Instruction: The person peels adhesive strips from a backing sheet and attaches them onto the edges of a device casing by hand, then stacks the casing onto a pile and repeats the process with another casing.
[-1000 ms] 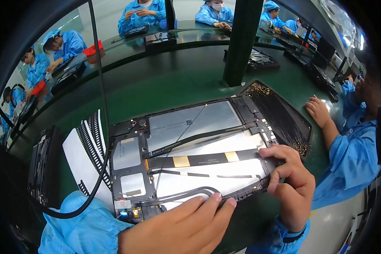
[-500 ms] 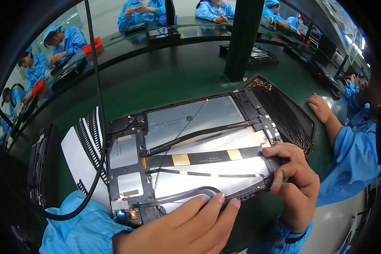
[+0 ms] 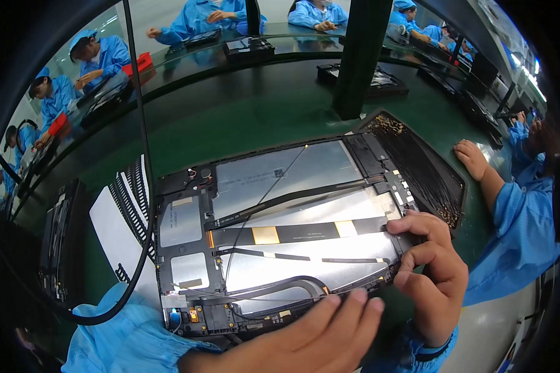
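- Here, an opened tablet (image 3: 280, 230) lies with its back cover off on the dark green table (image 3: 242, 130), near the person, in the middle of the view.
- The right hand (image 3: 432, 273) pinches the right edge of the tablet. The thumb and fingers curl around the frame, so this hand holds it.
- The left hand (image 3: 311, 339) lies flat along the near edge. Its fingers are stretched out and pressed close together, touching the frame but not closed around it.
- The tablet looks thin, flat and light. It looks stiff along the black frame, but I think it may bend a bit in the middle.
- Its inside looks easy to break. A long flat ribbon cable (image 3: 292, 233) with gold patches runs from left to right across the shiny silver plate (image 3: 280, 174). Thin black wires cross it too.
- A small circuit board (image 3: 196, 314) sits at the near left corner, with tiny parts on it.
- The best place to hold it seems to be the outer black frame, on two sides, away from the cables and the board.
- The silver plate looks smooth, so it may be slippery.
- A black tray (image 3: 426, 168) sits just right of the tablet, partly under its far right corner. It holds many tiny gold-coloured bits, maybe screws. They are too small to tell.
- A black cord (image 3: 140, 186) hangs down on the left.
- A stack of dark flat parts (image 3: 59, 242) stands at the far left.
- Another person's hand (image 3: 473, 158) rests on the table at the right.
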{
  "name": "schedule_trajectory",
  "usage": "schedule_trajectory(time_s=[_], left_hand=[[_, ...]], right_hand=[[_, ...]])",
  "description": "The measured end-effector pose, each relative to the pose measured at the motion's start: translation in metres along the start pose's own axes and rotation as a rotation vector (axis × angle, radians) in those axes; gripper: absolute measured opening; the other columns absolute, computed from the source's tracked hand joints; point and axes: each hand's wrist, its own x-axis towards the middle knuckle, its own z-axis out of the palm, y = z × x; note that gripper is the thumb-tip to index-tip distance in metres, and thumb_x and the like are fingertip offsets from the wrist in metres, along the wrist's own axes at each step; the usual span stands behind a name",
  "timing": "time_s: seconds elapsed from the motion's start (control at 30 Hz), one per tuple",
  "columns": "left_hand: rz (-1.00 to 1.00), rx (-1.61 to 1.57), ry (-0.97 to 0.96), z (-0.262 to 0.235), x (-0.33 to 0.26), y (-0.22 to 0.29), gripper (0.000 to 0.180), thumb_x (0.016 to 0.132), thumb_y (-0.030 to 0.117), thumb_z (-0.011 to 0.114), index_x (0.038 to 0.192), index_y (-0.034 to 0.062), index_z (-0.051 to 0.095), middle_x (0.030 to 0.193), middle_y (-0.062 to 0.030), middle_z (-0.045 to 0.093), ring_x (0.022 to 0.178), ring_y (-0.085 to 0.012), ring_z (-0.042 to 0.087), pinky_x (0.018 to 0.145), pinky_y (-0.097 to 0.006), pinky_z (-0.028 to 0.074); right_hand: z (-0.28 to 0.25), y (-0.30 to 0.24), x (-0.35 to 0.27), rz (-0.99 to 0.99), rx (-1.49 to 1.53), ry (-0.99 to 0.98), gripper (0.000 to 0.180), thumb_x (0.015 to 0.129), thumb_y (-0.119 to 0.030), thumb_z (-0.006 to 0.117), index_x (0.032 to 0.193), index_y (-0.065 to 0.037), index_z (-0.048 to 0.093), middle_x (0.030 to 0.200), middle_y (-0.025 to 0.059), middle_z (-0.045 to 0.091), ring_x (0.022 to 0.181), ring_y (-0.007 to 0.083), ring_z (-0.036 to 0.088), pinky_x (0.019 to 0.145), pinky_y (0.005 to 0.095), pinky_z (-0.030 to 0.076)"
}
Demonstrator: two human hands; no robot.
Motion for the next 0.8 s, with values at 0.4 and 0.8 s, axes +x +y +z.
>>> schedule_trajectory(time_s=[0.4,0.8], left_hand=[[-0.032,0.055,-0.072,0.007,0.000,0.003,0.027,0.077,0.012,0.044,0.092,-0.0084,0.055,0.110,-0.0200,0.050,0.101,-0.0284,0.048,0.089,-0.035,0.036],[-0.030,0.113,0.045,0.012,-0.001,0.002,0.023,0.080,0.009,0.042,0.085,-0.0080,0.057,0.107,-0.0188,0.052,0.098,-0.0272,0.051,0.085,-0.032,0.040]], right_hand=[[-0.015,0.007,-0.008,-0.054,0.058,-0.016,0.014,0.051,-0.009,0.062,0.060,-0.001,0.054,0.095,0.0199,0.056,0.096,0.0309,0.050,0.090,0.0410,0.031],[-0.014,0.020,-0.005,-0.360,-0.078,-0.078,0.019,0.051,-0.010,0.065,0.067,-0.002,0.058,0.094,0.0195,0.054,0.090,0.0296,0.049,0.081,0.0384,0.036]])
